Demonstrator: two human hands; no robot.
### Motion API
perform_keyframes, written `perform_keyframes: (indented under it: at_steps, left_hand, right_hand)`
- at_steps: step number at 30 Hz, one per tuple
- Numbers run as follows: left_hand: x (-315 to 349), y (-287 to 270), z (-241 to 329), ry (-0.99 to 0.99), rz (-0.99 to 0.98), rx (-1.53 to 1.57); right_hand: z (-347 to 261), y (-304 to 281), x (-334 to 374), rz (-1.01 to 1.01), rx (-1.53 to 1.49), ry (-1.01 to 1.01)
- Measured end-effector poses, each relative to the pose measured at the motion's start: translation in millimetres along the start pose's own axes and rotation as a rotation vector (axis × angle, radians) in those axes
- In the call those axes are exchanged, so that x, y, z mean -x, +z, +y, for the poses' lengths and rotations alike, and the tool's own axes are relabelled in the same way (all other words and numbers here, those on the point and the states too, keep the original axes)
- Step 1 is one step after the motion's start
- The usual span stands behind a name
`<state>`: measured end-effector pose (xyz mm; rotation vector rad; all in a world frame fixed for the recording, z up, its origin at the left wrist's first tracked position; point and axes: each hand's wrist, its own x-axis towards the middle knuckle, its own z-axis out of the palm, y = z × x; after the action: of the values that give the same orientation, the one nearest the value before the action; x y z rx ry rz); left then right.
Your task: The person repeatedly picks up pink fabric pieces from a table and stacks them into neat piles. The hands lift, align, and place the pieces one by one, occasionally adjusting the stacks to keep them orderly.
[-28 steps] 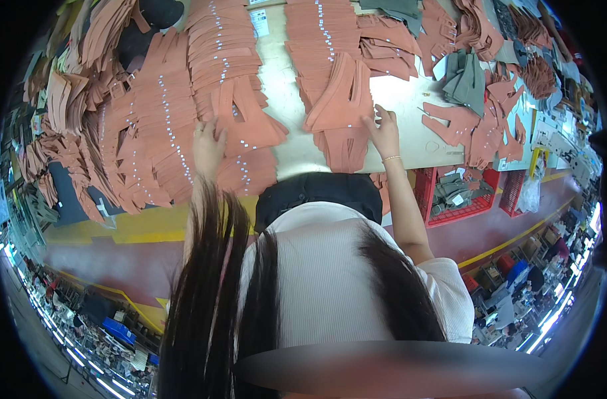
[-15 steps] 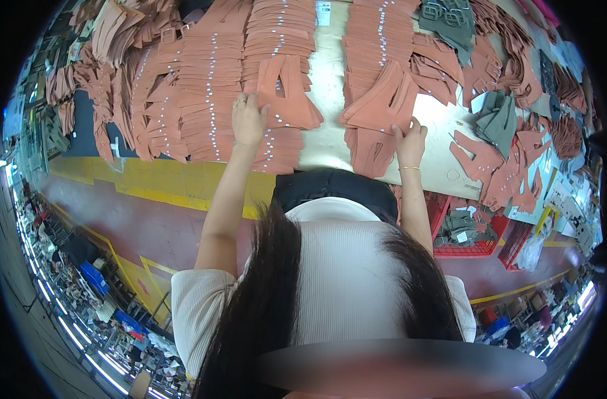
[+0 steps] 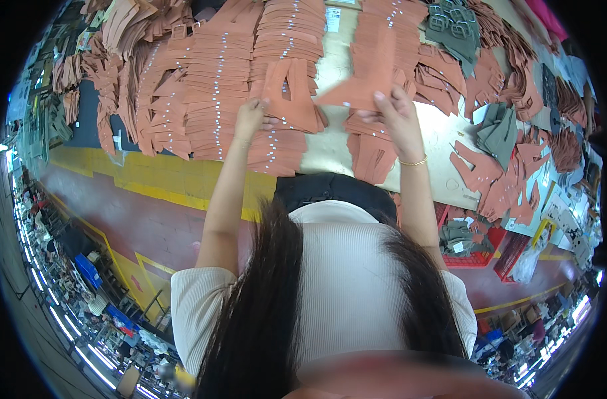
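My left hand [image 3: 252, 118] is closed on the lower left edge of a salmon-coloured cut piece [image 3: 274, 90], which has a long pointed slot through it. This piece looks like leather or fabric and lies over a column of overlapping pieces. To the right, my right hand [image 3: 399, 121] pinches another salmon cut piece [image 3: 368, 83] between thumb and fingers. That one is raised above the table, its pointed corner reaching left toward the first piece. Below my right hand, more slotted pieces [image 3: 373, 156] lie stacked near the table's front edge.
Overlapping salmon rows with small white marks [image 3: 217, 93] cover the table's left half. A pale table strip [image 3: 326, 143] runs between columns. Dark green strapped pieces [image 3: 453, 26] and loose salmon pieces [image 3: 476, 163] lie to the right. A red crate [image 3: 473, 258] stands below the table's right side.
My right hand has lifted a salmon piece off the right stack and moved it up and left. My left hand has shifted slightly, its fingers now curled at the left piece's edge.
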<state>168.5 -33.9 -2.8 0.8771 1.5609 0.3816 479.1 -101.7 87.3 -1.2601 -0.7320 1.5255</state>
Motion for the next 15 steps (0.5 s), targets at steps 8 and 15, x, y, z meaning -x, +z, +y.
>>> perform_keyframes:
  at_steps: [8,15]
  left_hand:
    - [-1,-12,13,-0.169,-0.074,0.199]
    - [0,-14,20,-0.165,-0.132,0.120]
  right_hand:
    - [110,73,-58,-0.153,-0.278,0.301]
    - [165,68,-60,-0.126,-0.091,0.431]
